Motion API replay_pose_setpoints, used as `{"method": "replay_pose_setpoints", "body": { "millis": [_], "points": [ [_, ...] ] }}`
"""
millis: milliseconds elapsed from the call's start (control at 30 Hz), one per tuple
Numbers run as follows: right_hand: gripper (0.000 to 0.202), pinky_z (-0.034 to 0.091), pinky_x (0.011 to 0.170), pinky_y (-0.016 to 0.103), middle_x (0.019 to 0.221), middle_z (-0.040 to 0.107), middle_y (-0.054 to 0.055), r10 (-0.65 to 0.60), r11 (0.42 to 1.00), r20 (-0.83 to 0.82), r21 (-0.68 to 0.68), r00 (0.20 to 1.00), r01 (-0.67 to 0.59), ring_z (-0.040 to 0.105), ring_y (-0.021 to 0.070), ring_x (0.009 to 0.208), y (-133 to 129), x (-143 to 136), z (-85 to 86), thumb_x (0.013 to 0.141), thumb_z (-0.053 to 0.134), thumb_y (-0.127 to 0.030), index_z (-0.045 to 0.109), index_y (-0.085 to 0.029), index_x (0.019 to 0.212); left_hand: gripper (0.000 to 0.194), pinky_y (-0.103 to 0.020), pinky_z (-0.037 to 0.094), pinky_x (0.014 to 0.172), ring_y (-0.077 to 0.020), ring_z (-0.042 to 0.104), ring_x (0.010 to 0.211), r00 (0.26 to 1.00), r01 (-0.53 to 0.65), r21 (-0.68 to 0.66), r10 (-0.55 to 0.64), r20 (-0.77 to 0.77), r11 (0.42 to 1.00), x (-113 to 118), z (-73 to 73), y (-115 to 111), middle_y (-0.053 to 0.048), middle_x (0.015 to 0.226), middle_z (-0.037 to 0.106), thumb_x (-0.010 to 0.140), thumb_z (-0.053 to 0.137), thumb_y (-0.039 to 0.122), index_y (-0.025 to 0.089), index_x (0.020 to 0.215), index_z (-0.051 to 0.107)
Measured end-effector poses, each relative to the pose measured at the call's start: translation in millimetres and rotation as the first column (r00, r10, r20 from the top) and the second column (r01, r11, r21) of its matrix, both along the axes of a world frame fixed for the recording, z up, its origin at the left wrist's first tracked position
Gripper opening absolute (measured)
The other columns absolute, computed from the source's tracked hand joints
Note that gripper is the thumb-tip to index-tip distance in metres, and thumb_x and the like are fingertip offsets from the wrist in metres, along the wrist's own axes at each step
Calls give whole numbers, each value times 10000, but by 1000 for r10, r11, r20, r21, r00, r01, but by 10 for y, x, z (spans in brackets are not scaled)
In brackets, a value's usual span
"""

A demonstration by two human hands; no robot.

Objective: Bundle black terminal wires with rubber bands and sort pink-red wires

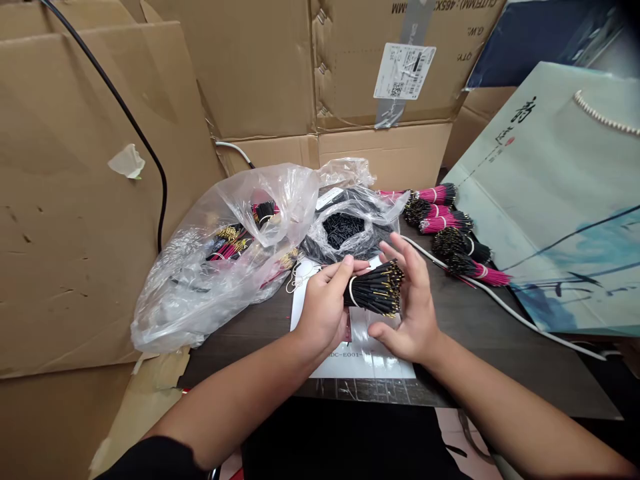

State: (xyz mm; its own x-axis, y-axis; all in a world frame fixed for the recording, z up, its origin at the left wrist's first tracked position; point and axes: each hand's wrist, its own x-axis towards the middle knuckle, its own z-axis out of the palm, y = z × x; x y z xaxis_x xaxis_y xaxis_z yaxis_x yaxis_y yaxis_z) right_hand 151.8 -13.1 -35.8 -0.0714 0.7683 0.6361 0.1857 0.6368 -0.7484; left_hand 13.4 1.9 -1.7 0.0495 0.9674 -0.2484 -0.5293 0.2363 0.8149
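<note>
My left hand (325,303) is wrapped round a bundle of black wires (375,291) with gold tips, tied by a pale band. The tips point right, over a white printed sheet (365,367). My right hand (413,303) is beside the tips, its fingers and thumb spread and holding nothing. Behind the hands, a clear bag (383,213) lies open with small black pieces (344,230) inside.
On the left is a big clear bag (200,320) holding more bundles. Several black and pink bundles (443,221) lie at the right, near a white cable (525,320) and a pale paper bag (560,200). Cardboard boxes (260,73) stand behind.
</note>
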Motion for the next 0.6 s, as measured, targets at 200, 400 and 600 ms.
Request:
{"method": "replay_pose_setpoints", "body": {
  "millis": [200,400,600],
  "points": [
    [817,464,1127,498,1471,593,112,-41,989,-39,-142,998,35,599,294,1308,-58,23,-34,877,742,-298,350,-278,1593,302,-404,557,980,-262,687,1142,980,141,216,-104,-171,966,-64,-74,-91,-76,1134,762,956,648,483,225,1027,788],
    [731,524,1062,454,1447,618,79,-155,969,-71,-206,985,137,585,314,1324,-62,113,15,852,771,-325,488,-298,1525,324,-399,579,948,-263,652,1190,939,303,328,-221,-263,895,-107,-121,-139,-71,1407,638,995,592,437,273,1250,707],
    [762,547,1037,494,1284,711,78,-28,960,-223,-278,974,-36,717,305,1084,-84,157,106,769,838,-308,556,-291,1478,273,-231,548,532,-150,698,749,897,437,197,-408,-170,878,-208,-35,-94,-61,1208,663,910,720,381,264,1131,610]
  ]
}}
